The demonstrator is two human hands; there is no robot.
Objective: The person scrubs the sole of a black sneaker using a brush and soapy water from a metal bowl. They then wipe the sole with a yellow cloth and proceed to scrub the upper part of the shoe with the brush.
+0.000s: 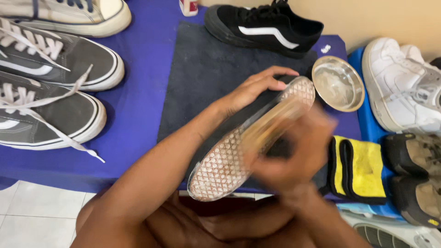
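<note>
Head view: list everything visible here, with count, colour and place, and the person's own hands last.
black sneaker held sole-up: 1, black with pale waffle sole, centre
black sneaker with white stripe: 1, top centre, on the mat's far edge
dark grey mat: 1, centre of the table
blue table cover: 1, under everything
grey lace-up sneakers: 2, grey with white laces, left
cream sneaker: 1, top left
round metal bowl: 1, silver, right of the mat
yellow cloth with black edging: 1, folded, right
white high-top sneaker: 1, far right
tan and black shoes: 2, lower right
left hand: grips the held sneaker
right hand: blurred, over the sole; any tool cannot be made out
</note>
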